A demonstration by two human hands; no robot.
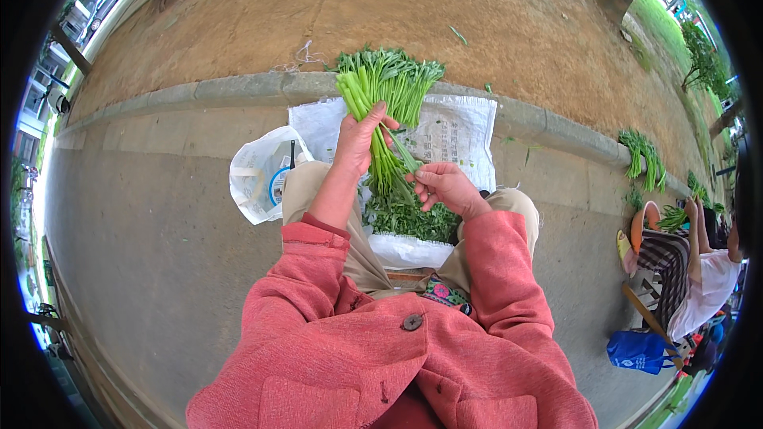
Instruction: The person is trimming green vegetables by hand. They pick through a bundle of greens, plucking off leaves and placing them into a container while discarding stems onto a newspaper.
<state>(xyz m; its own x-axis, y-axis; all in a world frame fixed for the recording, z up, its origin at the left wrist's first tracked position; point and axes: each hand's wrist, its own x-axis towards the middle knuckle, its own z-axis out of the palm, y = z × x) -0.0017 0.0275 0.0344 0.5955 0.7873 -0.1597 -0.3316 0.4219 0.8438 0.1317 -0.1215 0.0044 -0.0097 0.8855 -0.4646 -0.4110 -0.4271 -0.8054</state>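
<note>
My left hand (359, 141) is wrapped round a bunch of long-stemmed leafy greens (384, 160), cut ends up and leaves hanging down. Beside it, to the right, my right hand (447, 188) has its fingers pinched on a green leaf (407, 156) at the side of the bunch. Just beyond the hands, a row of similar greens (409, 83) lies on a white woven sack (465, 131), leaves pointing away. Loose leaves (413, 221) are heaped on white sheeting between my knees.
A white bag (253, 163) stands left of my knee with a blue-rimmed round object inside. A concrete kerb (222, 89) runs along the bare soil. At far right a seated person (707, 282) handles greens near an orange basin (648, 222) and a blue bag (638, 351).
</note>
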